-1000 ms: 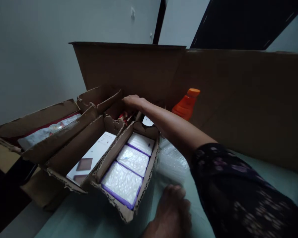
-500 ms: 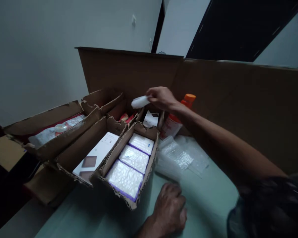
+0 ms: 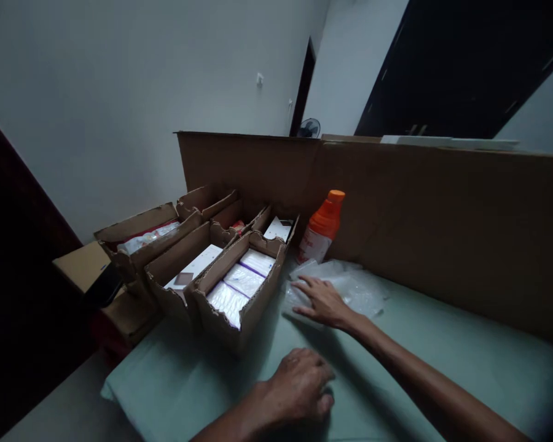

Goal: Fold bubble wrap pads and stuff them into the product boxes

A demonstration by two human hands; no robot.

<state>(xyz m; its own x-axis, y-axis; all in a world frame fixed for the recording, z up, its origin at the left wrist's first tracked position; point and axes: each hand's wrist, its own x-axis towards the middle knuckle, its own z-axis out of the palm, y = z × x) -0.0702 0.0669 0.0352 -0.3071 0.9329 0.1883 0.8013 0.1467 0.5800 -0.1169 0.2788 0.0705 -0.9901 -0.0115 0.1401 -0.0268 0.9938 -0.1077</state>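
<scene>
My right hand (image 3: 320, 301) reaches over a spread of clear bubble wrap (image 3: 359, 288), its fingers apart and nothing held; the fingertips lie at or just above the wrap. Nearer to me, my left hand (image 3: 299, 380) is loosely curled low over the green tablecloth, with no object showing in it. Just behind the bubble wrap stands an orange bottle (image 3: 326, 218) with a white label, tilted in view. Left of my right hand, a cardboard bin (image 3: 262, 301) holds white, bubble-textured packs (image 3: 244, 280) with purple edges.
More cardboard bins sit to the left: one holds a white printed box (image 3: 200, 264), another a plastic-wrapped item (image 3: 154, 236). A small white box (image 3: 276, 228) lies in a rear bin. Tall cardboard panels (image 3: 433, 209) wall off the back. The tablecloth (image 3: 465, 331) extends right.
My right hand has come back from above the rear bins to the bubble wrap; the white packet it held is out of it. My left hand stays curled. The view has shifted.
</scene>
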